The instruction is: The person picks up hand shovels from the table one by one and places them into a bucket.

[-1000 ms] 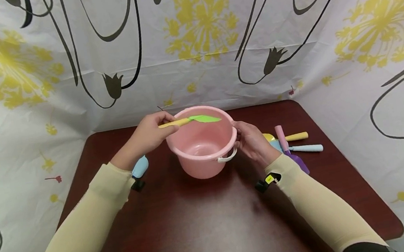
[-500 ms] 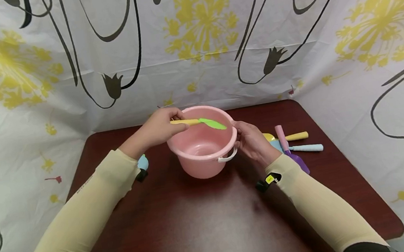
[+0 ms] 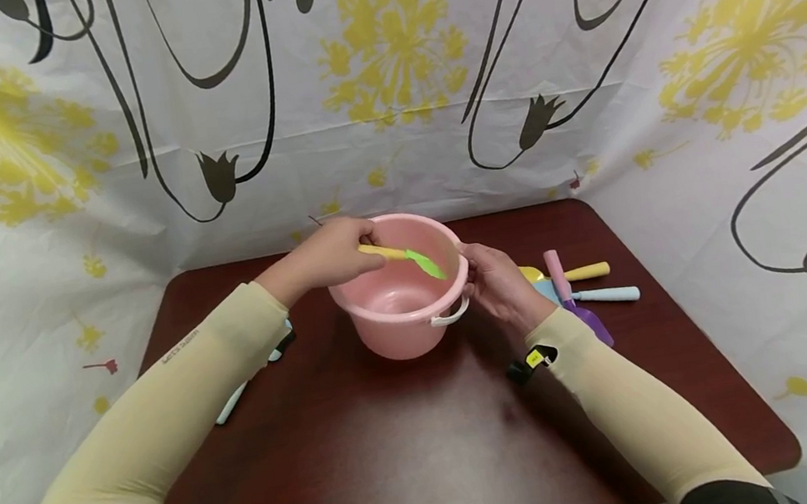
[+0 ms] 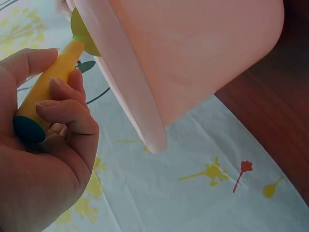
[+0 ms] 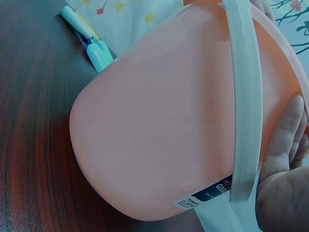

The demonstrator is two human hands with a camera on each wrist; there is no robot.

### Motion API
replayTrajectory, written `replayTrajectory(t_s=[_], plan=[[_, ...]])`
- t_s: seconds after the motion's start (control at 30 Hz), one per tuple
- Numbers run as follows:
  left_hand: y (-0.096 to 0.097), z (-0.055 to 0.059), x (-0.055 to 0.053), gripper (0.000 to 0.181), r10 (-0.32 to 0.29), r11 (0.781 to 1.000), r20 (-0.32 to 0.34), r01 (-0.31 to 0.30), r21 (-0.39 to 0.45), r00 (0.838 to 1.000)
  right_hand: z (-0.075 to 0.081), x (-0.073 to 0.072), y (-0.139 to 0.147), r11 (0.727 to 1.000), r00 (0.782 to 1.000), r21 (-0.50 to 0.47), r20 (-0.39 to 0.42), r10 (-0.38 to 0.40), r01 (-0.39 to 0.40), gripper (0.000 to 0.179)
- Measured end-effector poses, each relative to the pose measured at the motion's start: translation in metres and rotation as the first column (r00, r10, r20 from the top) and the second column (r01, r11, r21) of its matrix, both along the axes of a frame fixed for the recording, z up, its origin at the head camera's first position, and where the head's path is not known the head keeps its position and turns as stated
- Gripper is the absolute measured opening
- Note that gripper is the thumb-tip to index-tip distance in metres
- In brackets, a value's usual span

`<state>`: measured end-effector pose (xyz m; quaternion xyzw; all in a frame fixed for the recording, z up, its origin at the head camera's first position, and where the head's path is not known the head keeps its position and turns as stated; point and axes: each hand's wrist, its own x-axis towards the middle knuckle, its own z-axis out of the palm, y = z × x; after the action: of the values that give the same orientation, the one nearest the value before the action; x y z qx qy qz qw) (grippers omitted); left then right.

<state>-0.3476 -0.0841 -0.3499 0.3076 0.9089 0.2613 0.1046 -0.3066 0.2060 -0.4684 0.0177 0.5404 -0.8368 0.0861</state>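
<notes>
My left hand (image 3: pixel 331 254) holds a small toy trowel (image 3: pixel 425 264) by its yellow handle, thumb and fingers curled round it. The green blade points right and down, over the mouth of a pink plastic bucket (image 3: pixel 403 340). In the left wrist view the trowel's handle (image 4: pixel 57 72) ends in a dark cap, and the bucket's rim (image 4: pixel 133 82) hides part of the blade. On the bucket's right side my right hand (image 3: pixel 501 282) grips the rim, thumb along the outer wall. A white bail handle (image 5: pixel 246 96) hangs against the bucket in the right wrist view.
To the right on the dark red table (image 3: pixel 429 459) lie a yellow-handled tool (image 3: pixel 587 271), a light blue-handled one (image 3: pixel 609 295) and a pink-handled purple shovel (image 3: pixel 594 325). A light blue trowel (image 5: pixel 99 54) lies left of the bucket. Patterned cloth (image 3: pixel 400 160) encloses the table.
My left hand has moved right and slightly down, bringing the trowel further over the bucket. The blade now tilts downward. My right hand and the bucket have stayed in place.
</notes>
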Motion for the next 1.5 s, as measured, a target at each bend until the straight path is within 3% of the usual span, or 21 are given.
replayTrajectory(t_s=[0.33, 0.57, 0.77, 1.1, 1.5], plan=[[0.016, 0.001, -0.006, 0.011, -0.103, 0.986, -0.052, 0.095, -0.140, 0.993, -0.002, 0.001, 0.000, 1.000, 1.000, -0.025, 0.024, -0.009, 0.010, 0.037], [0.023, -0.001, -0.015, 0.013, -0.144, 0.970, -0.010, 0.139, -0.198, 0.989, -0.003, 0.001, 0.001, 1.000, 0.999, -0.017, 0.029, -0.012, 0.012, 0.037], [0.027, -0.005, -0.020, 0.014, -0.224, 0.943, -0.009, 0.214, -0.254, 0.975, -0.003, 0.000, 0.001, 1.000, 1.000, 0.001, 0.023, -0.007, 0.007, 0.041], [0.032, -0.007, -0.018, 0.017, -0.301, 0.918, 0.045, 0.302, -0.255, 0.953, -0.001, 0.000, 0.001, 1.000, 1.000, 0.015, 0.025, -0.006, 0.005, 0.042], [0.039, -0.022, -0.016, 0.019, -0.328, 0.883, -0.001, 0.306, -0.355, 0.945, -0.002, 0.000, 0.001, 1.000, 1.000, -0.003, 0.015, -0.014, 0.014, 0.035]])
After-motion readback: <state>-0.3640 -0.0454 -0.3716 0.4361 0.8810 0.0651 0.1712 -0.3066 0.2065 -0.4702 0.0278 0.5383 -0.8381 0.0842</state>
